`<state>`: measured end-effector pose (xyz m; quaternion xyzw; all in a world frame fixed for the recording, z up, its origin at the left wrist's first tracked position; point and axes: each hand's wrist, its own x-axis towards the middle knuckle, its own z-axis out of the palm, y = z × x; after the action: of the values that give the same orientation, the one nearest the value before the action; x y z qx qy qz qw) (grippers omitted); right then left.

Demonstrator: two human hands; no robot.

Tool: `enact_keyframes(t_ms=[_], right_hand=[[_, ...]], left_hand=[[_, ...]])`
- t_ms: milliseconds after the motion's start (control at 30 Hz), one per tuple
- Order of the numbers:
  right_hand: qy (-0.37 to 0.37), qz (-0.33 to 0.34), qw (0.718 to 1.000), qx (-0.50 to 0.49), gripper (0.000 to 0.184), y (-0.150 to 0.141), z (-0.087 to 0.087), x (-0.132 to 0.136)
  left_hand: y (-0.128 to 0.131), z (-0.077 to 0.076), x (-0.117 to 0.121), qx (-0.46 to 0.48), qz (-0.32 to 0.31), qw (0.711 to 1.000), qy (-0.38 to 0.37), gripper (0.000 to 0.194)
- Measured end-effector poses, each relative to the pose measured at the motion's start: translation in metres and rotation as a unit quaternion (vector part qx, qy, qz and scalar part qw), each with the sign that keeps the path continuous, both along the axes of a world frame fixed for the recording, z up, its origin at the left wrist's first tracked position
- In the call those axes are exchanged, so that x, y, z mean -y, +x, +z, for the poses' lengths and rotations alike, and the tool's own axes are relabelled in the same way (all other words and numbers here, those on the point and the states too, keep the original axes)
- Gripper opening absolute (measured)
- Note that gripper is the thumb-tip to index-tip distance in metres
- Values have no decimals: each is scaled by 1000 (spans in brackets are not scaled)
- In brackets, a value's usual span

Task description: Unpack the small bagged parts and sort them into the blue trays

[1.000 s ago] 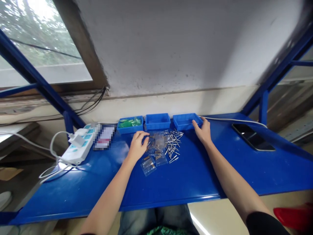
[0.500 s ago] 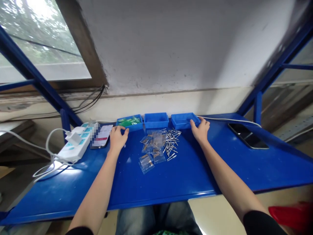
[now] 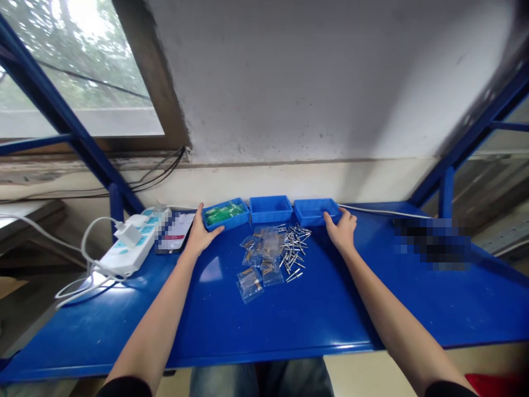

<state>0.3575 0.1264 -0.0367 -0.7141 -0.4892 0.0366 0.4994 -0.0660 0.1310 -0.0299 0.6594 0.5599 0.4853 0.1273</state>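
My left hand [image 3: 201, 234] grips the left end of a small blue plastic bin [image 3: 230, 223], thumb along its front and fingers at its side. Green packets [image 3: 225, 212] lie in that bin, which sits slightly askew. A second blue bin [image 3: 270, 216] stands in the middle, untouched. On the right, a third blue bin [image 3: 311, 220] has my right hand [image 3: 342, 230] closed on its right end, thumb at the front wall. In front of the bins lie small clear bags [image 3: 264, 256] with brass-coloured pieces, beside a loose pile of silver blind rivets [image 3: 294, 248].
A white power strip [image 3: 134, 245] with plugs and cables lies at the left, next to a phone [image 3: 172, 234]. A pixelated dark object [image 3: 433, 242] is on the right of the blue table [image 3: 281, 331]. Blue frame posts rise at both sides; a wall stands behind.
My left hand has shifted from beside the left bin's front corner to around its left end. That bin is turned more and closer to the middle bin. My right hand stays at the right bin.
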Motion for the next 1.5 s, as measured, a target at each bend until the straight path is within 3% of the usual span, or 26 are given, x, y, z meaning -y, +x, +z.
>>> enact_keyframes(t_ms=[300, 433, 533, 667, 767, 967, 1067, 1233, 1367, 1500], right_hand=[[-6, 3, 1000, -8, 65, 2, 0, -1], [-2, 12, 1000, -5, 66, 4, -2, -1], [1, 18, 1000, -7, 65, 4, -2, 0], [2, 19, 1000, -16, 65, 4, -2, 0], [4, 19, 1000, -20, 66, 4, -1, 0], [2, 28, 999, -19, 63, 4, 0, -1], [1, 33, 999, -19, 65, 3, 0, -1], [7, 35, 999, -28, 66, 3, 0, 0], [15, 36, 999, -33, 65, 2, 1, 2], [20, 39, 999, -31, 63, 3, 1, 3]], left_hand=[[-5, -7, -11, 92, -30, 995, 3, 103], [-4, -11, -13, 103, 5, 995, 17, 106], [-1, -5, -8, 108, -1, 994, 23, 103], [11, 24, 16, 119, -15, 990, 78, 95], [27, 53, 42, 70, -18, 989, 126, 82], [60, 98, 84, -104, -121, 984, 81, 59], [77, 120, 87, -214, -190, 957, 52, 42], [108, 151, 72, -332, -292, 897, 20, 32], [136, 163, 59, -417, -363, 833, 25, 30], [159, 169, 54, -466, -386, 796, 30, 28]])
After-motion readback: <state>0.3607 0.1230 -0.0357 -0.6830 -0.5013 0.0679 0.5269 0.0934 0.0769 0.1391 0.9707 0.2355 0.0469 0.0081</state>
